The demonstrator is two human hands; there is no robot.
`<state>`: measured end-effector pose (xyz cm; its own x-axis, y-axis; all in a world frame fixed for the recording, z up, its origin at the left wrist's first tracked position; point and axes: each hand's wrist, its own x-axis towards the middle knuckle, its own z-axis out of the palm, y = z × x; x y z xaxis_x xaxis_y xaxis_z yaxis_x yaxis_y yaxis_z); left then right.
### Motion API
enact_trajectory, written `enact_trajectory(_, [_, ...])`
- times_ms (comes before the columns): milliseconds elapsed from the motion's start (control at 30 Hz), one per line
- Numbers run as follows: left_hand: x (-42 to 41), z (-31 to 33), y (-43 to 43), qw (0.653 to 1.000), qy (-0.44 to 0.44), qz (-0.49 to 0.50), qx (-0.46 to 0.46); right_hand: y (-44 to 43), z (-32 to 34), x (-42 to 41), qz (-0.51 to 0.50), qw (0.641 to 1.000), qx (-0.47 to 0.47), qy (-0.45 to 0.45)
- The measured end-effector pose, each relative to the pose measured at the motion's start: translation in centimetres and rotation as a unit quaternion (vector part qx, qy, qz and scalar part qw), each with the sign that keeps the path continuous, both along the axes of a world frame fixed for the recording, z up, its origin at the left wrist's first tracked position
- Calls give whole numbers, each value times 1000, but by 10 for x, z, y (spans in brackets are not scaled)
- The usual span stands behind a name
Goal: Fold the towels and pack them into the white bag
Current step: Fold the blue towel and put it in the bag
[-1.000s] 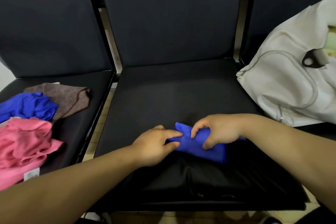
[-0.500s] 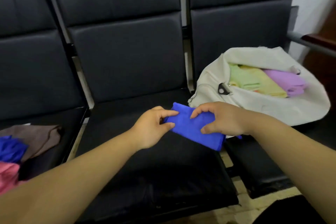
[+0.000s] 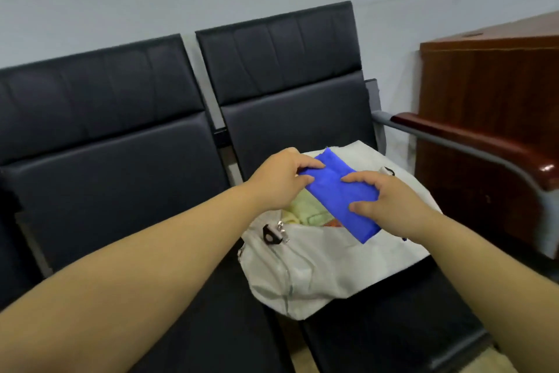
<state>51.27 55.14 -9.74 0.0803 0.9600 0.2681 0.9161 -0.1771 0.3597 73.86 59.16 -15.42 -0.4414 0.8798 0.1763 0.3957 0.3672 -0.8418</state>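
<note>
A folded blue towel (image 3: 337,189) hangs in the air just above the open mouth of the white bag (image 3: 317,266), which lies on the right-hand black seat. My left hand (image 3: 279,180) pinches the towel's far left end. My right hand (image 3: 382,198) grips its near right part, fingers on top and thumb at the edge. Inside the bag a pale green folded towel (image 3: 302,209) shows, with a bit of orange cloth beside it; the rest of the bag's contents are hidden by the blue towel.
Two black padded chairs (image 3: 121,179) stand in a row against a grey wall. A grey metal armrest with a dark red wooden top (image 3: 472,145) runs along the right seat. A brown wooden cabinet (image 3: 496,94) stands at the far right.
Both hands lifted the blue towel off the middle seat and carried it right, over the white bag. The view turned right, so the pile of loose towels at left is out of sight.
</note>
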Motion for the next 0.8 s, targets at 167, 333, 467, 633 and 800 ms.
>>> enact_trajectory(167, [-3,0,74,999,5,4,32,54,-31,-20,-28,997,-6,69])
enact_trajectory(333, [-29,-23,100,997,73,15,-20,85,-65,-39,-32,997,37,-62])
enact_trajectory(467, [-46,-31,113,991,109,58,-46,87,-75,-48,-66,981,135,-120])
enact_trajectory(633, [-45,-28,129,983,145,95,-52,92,-80,-53,-13,963,190,-193])
enact_trajectory(800, [-52,-29,139,977,133,132,-98,93,-69,-53,42,948,188,-254])
